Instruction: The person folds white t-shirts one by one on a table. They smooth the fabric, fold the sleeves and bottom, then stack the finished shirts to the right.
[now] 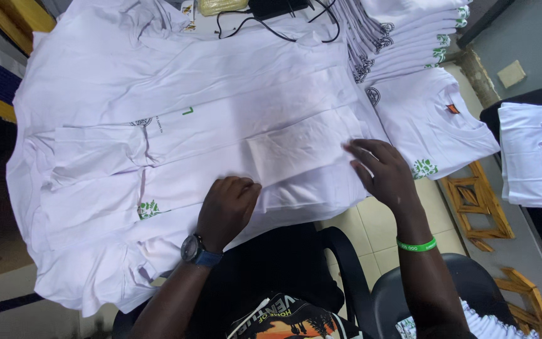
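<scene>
A white T-shirt (pixel 221 119) with small green prints lies spread flat, partly folded, on top of other white shirts. My left hand (pixel 226 208), with a dark watch on the wrist, presses knuckles-down on the shirt's near folded edge. My right hand (pixel 385 172), with a green wristband, rests with fingers spread on the shirt's right folded edge. Neither hand grips anything that I can see.
A stack of folded white shirts (pixel 409 37) with green and dark prints stands at the back right, with one folded shirt (pixel 434 122) beside it. Another folded shirt (pixel 537 154) lies far right. Black cables (pixel 265 28) run along the back. Black chairs (pixel 359 276) sit below.
</scene>
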